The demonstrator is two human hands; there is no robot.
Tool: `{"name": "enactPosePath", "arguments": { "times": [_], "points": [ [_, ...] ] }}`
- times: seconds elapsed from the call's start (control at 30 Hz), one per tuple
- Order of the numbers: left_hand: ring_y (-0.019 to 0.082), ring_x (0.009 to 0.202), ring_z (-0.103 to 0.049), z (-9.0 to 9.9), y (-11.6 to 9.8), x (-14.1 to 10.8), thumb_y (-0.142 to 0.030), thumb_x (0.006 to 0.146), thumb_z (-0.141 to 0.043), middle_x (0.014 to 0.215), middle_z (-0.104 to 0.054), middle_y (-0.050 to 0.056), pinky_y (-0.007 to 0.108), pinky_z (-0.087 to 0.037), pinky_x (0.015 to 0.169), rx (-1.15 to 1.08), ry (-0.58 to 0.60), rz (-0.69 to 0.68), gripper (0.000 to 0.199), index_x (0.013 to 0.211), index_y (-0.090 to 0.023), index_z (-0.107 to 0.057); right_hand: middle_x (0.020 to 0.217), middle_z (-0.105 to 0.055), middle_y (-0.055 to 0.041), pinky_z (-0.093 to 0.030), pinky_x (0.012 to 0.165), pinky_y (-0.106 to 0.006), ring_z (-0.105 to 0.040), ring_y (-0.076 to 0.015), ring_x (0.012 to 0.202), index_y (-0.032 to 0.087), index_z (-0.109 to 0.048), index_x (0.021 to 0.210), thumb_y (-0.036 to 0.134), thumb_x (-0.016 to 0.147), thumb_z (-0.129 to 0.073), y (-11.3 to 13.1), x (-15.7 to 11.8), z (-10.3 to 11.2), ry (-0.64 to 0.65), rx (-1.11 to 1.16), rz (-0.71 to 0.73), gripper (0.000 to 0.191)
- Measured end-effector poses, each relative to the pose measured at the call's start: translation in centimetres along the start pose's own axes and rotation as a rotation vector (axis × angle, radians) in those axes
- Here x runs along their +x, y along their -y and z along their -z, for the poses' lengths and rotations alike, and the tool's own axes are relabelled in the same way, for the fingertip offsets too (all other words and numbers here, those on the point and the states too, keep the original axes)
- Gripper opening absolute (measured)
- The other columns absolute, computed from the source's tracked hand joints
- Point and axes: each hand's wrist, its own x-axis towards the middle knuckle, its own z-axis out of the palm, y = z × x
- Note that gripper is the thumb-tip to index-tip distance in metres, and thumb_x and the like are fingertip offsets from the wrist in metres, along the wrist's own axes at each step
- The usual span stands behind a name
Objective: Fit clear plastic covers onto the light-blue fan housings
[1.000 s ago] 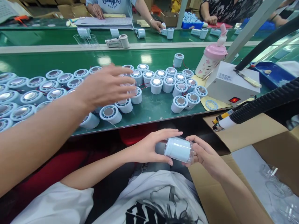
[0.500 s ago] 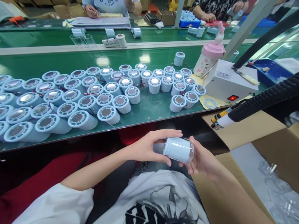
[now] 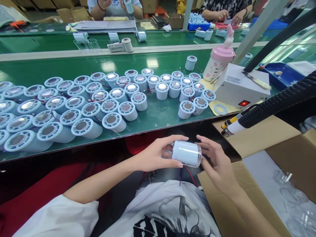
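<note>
The head view shows a glossy pale-blue cylinder (image 3: 186,153) inside clear plastic.

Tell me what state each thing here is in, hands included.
Held cylinder, turned on its side
Left hand, gripping the cylinder
Right hand, open around the cylinder's clear end
Red switch, lit
Carton, open
Pink-lidded bottle, lid on
Nearest bench cylinders, standing on end

A pink-lidded bottle (image 3: 217,67) stands on the bench near a grey post (image 3: 259,34).
</note>
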Motion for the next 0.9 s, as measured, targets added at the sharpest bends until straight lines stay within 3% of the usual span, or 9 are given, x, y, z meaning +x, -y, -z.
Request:
{"name": "enactPosePath", "arguments": {
  "times": [0.07,0.13,0.2,0.33,0.4,0.67,0.9],
  "points": [
    [0.02,0.099,-0.063,-0.1,-0.1,0.0,-0.026,0.075,-0.073,0.117,-0.059,0.009,0.034,-0.054,0.084,-0.063,0.028,0.036,0.068,0.135,-0.022,-0.042,0.15,-0.035,-0.0065,-0.043,0.105,-0.046,-0.043,-0.025,0.132,0.033,-0.045,0.13,0.009,0.084,-0.057,0.1,-0.3,0.3,0.084,-0.154,0.271,0.053],
    [0.02,0.095,-0.064,-0.1,-0.1,0.1,-0.028,0.078,-0.071,0.112,-0.061,0.009,0.035,-0.055,0.081,-0.084,0.05,0.063,0.068,0.138,-0.022,-0.039,0.148,-0.038,-0.0038,-0.041,0.107,-0.047,-0.039,-0.0251,0.134,0.037,-0.048,0.129,0.006,0.082,-0.06,0.3,-0.4,0.5,0.17,-0.198,0.345,0.057],
    [0.021,0.096,-0.064,0.0,-0.1,0.1,-0.028,0.078,-0.071,0.114,-0.062,0.01,0.036,-0.054,0.082,-0.075,0.064,0.059,0.071,0.14,-0.024,-0.037,0.142,-0.047,-0.0035,-0.045,0.103,-0.042,-0.045,-0.0244,0.13,0.037,-0.051,0.128,0.011,0.081,-0.066,0.4,-0.3,0.6,0.191,-0.094,0.232,0.055],
    [0.025,0.119,-0.054,0.1,-0.2,0.1,-0.02,0.073,-0.075,0.137,-0.05,0.011,0.04,-0.046,0.1,-0.084,0.1,-0.039,0.073,0.139,-0.026,-0.043,0.125,-0.062,-0.0056,-0.056,0.085,-0.035,-0.064,-0.0227,0.106,0.034,-0.053,0.127,0.033,0.082,-0.068,0.3,0.0,0.6,0.242,0.33,-0.188,0.048],
    [0.026,0.124,-0.051,0.2,-0.1,0.1,-0.017,0.074,-0.074,0.141,-0.047,0.011,0.041,-0.045,0.102,-0.105,0.12,-0.051,0.07,0.137,-0.026,-0.045,0.121,-0.065,-0.007,-0.057,0.083,-0.036,-0.066,-0.0233,0.101,0.03,-0.056,0.125,0.04,0.08,-0.069,0.2,0.0,0.5,0.247,0.418,-0.292,0.048],
    [0.022,0.112,-0.059,0.6,0.7,0.0,-0.013,0.076,-0.071,0.145,-0.043,0.01,0.035,-0.05,0.091,-0.251,0.159,0.051,0.082,0.144,-0.032,-0.031,0.119,-0.067,-0.0076,-0.057,0.083,-0.038,-0.066,-0.0245,0.097,0.026,-0.064,0.119,0.037,0.067,-0.081,0.8,-0.1,0.2,0.22,0.409,-0.384,0.056],
    [0.022,0.115,-0.058,0.9,0.4,0.7,-0.009,0.077,-0.069,0.146,-0.042,0.009,0.031,-0.051,0.091,-0.222,0.185,-0.026,0.074,0.14,-0.032,-0.04,0.11,-0.07,-0.005,-0.057,0.078,-0.032,-0.067,-0.0215,0.09,0.029,-0.064,0.12,0.042,0.068,-0.079,0.9,0.6,0.7,0.216,0.461,-0.404,0.055]
  ]
}}
